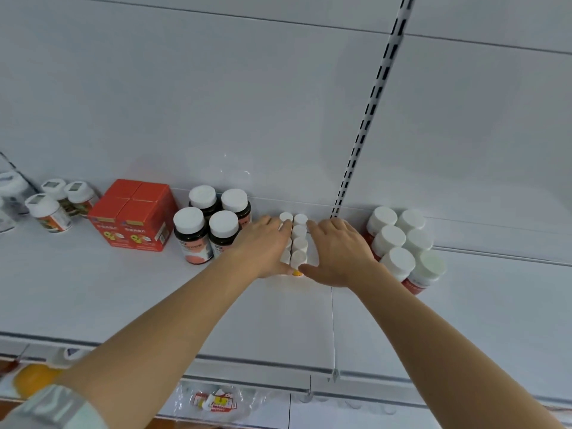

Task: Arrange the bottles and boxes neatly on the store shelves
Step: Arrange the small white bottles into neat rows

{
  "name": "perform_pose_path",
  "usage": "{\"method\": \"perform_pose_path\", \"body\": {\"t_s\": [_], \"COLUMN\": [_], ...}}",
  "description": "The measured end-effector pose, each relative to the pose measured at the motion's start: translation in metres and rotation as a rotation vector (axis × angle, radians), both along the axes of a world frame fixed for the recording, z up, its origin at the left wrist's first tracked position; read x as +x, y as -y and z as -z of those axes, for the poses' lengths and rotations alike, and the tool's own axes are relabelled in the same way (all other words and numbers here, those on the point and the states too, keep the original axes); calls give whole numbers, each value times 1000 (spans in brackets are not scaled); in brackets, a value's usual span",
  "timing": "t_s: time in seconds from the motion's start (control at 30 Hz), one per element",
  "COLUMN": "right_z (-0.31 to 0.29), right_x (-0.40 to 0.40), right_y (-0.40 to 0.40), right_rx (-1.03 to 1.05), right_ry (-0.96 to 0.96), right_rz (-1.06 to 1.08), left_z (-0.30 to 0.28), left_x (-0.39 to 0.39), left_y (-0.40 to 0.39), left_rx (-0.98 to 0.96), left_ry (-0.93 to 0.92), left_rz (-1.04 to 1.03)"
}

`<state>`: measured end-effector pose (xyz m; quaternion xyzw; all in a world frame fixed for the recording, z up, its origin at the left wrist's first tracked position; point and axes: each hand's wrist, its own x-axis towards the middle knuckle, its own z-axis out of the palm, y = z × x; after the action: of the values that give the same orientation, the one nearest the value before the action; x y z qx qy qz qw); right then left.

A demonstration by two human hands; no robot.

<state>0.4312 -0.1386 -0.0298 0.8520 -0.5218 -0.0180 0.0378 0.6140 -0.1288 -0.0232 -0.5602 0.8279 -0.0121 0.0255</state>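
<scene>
Several small white-capped tubes (298, 239) stand in two rows near the back of the white shelf (123, 289). My left hand (263, 249) presses flat against the left side of the rows, fingers straight. On the right side my right hand (337, 252) presses in the same way, so the tubes are squeezed between my two palms. An orange base of one tube (297, 273) shows at the front between my thumbs.
Dark bottles with white caps (210, 227) stand just left of my left hand, then red boxes (133, 215) and small jars (58, 202). White-capped red bottles (402, 243) stand to the right. A slotted upright (368, 109) runs up the back panel. Packets (216, 400) lie on the shelf below.
</scene>
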Motion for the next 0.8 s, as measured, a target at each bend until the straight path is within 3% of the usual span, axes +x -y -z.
{"method": "perform_pose_path", "body": {"t_s": [0.8], "right_z": [11], "right_x": [6], "right_y": [12], "right_rx": [43], "right_ry": [-46], "right_rz": [-74], "left_z": [18], "left_x": [11], "left_y": [27], "left_rx": [113], "left_ry": [4], "left_rz": [103]}}
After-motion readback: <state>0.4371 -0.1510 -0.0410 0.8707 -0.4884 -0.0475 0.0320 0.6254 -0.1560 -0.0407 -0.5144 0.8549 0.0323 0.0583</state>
